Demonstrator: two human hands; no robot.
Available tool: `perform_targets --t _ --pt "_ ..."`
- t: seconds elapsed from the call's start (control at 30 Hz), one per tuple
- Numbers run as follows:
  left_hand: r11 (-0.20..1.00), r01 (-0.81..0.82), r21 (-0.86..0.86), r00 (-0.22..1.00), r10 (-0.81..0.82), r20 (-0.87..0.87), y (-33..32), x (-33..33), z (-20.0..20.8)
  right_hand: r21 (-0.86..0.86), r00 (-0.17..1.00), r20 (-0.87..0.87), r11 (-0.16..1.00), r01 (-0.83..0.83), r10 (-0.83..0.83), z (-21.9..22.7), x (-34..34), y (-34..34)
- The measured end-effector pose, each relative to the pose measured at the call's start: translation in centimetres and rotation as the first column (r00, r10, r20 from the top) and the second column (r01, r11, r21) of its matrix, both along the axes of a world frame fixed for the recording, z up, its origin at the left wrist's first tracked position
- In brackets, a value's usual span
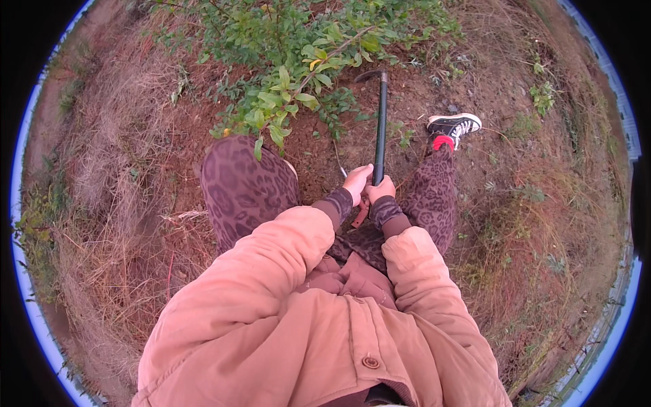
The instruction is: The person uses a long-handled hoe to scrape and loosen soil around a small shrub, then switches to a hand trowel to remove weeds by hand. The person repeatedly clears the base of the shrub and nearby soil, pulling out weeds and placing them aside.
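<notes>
Dry grassy ground (115,156), shrub (285,88) at 12 o'clock.
Right hand (384,189): fingers round hooked tool (382,129), head toward 12. Left hand (357,182): can't tell grip.

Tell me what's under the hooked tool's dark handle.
Brown soil shows along both sides of the dark handle, with a small green weed to its right. The strip beneath is covered, and whatever the right hand hides at the near end cannot be seen.

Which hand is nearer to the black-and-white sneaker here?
Right. In the picture, the right hand, at the lower end of a dark handle, is below and left of the sneaker; the left hand sits farther left.
</notes>
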State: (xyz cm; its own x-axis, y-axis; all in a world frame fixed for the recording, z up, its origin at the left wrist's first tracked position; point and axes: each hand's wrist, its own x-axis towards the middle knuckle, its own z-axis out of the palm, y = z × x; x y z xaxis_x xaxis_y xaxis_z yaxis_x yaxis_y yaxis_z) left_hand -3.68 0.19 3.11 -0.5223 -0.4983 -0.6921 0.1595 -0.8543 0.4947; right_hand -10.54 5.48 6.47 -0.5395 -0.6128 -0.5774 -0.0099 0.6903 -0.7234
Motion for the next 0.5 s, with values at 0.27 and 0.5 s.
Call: perform_targets --t 0.27,0.5 --pt "0.996 -0.081 -0.021 0.982 0.084 0.169 -0.6 0.7 0.5 0.056 0.941 -0.301 0.988 -0.146 0.156 -3.8 -0.5 -1.9" --pt "0.997 -0.079 0.015 0.980 0.075 0.186 -0.1 0.6 -0.8 0.260 0.873 -0.336 0.926 -0.275 0.354 -2.4 0.2 -1.2"
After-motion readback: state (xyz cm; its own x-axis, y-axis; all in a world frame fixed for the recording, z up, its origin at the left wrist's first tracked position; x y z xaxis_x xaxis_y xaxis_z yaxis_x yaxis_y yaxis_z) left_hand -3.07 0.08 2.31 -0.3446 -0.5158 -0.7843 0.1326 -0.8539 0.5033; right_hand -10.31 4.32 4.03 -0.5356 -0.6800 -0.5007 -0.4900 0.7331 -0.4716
